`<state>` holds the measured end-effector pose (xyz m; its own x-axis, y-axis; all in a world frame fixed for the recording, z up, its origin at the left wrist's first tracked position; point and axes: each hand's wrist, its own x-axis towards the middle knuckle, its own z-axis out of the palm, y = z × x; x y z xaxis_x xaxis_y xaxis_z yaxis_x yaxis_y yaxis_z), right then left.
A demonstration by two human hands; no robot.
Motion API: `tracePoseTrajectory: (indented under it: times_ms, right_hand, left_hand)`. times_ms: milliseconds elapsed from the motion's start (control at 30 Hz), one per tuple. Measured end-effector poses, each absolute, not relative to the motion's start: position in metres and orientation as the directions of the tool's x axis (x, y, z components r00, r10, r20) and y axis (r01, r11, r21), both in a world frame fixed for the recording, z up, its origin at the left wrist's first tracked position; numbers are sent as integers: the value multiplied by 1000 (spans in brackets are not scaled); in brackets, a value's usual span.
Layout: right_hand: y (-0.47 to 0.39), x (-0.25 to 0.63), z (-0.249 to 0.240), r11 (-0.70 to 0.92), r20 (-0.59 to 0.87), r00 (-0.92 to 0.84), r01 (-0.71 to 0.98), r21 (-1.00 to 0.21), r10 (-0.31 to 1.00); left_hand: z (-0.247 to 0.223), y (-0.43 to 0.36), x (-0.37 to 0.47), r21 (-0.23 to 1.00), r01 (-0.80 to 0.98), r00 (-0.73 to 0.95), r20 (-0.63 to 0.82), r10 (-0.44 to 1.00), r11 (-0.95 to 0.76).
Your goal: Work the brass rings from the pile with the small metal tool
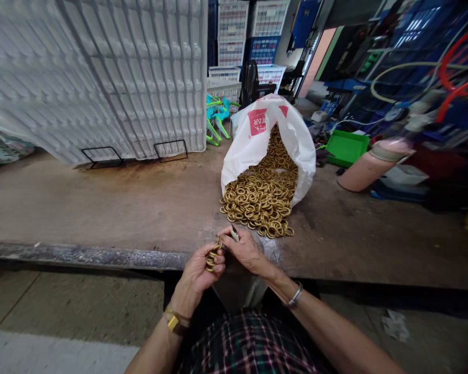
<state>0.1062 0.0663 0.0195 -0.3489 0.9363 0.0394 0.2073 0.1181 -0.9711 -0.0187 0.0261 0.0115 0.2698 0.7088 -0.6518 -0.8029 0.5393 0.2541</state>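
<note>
Several brass-coloured rings [211, 258] are gripped in my left hand [201, 270], its fingers curled around them at the table's front edge. My right hand [246, 252] meets it fingertip to fingertip and holds a small pale-handled tool [234, 234] with a dark pointed tip. The fingertips touch near the uppermost ring. Just beyond my hands, a heap of brass rings [257, 200] spills from the mouth of a white plastic bag [244, 148] with red print, lying on the brown table [140, 208].
Tall stacks of white ribbed trays [140, 78] stand at the back left on black wire stands. Teal and green clips [218, 117] lie beside them. Right of the bag are a green bin [347, 147], a pink bottle [370, 166] and red hoses. Crates [232, 31] are stacked behind.
</note>
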Motion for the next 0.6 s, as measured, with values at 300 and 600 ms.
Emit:
tracePoseTrajectory:
  times_ms: [300, 600]
  right_hand:
    - [63, 106, 16, 88, 26, -347, 164, -983, 938]
    - [58, 102, 10, 94, 21, -373, 177, -980, 927]
  left_hand:
    - [10, 24, -15, 290, -809, 248, -619, 745, 510]
    - [5, 15, -24, 359, -735, 326, -556, 764, 575]
